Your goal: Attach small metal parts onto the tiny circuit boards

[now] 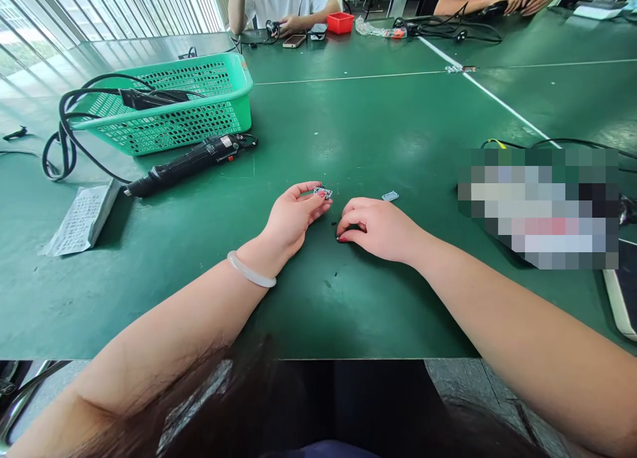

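My left hand (293, 218) is closed in a pinch, with a small flat grey-white piece with cut-outs (323, 193) between thumb and fingertips, just above the green mat. To its right, my right hand (375, 227) rests low on the mat, fingers curled and thumb drawn in. Whatever lies between those fingertips is too small to make out. Tiny black bits (334, 223) lie between the two hands. Beyond my right knuckles sits a second small flat light piece (391, 196), touched by neither hand.
A green mesh basket (239, 106) holding black cables stands at the left. In front of it lie a black electric screwdriver (192, 162) and a wrapped paper packet (84, 216). A blurred-out item (542, 212) is at the right. Across the table, two people sit near a red bin (340, 23).
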{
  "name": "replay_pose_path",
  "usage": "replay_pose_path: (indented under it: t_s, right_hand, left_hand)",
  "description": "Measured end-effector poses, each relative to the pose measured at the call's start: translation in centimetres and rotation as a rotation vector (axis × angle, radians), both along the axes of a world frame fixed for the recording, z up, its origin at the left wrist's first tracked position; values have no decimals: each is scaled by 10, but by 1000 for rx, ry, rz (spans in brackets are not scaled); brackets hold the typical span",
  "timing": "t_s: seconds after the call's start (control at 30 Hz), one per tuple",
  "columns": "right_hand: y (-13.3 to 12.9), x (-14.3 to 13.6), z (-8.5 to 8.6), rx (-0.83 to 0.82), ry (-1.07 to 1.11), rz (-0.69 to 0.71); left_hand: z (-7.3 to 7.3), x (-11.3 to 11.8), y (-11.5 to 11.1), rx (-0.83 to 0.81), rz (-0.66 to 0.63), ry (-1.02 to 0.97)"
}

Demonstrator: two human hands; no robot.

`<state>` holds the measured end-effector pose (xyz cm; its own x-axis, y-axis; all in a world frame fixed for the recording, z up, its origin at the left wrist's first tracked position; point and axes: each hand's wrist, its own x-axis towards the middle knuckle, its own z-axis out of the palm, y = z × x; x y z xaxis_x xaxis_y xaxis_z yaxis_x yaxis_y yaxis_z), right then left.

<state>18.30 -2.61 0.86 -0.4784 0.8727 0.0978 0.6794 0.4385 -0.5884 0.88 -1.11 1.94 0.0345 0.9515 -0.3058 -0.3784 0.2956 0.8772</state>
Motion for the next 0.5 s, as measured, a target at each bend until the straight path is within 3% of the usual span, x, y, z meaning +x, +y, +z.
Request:
replay_pose_path:
  t_s: [0.2, 0.5]
  right_hand:
    - [2, -5, -3, 53, -29, -173]
    - [6, -11, -7, 74, 6, -140]
  left_hand:
    - [-1, 0, 1, 7, -15, 22]
    - [-2, 1, 1, 21, -9, 76]
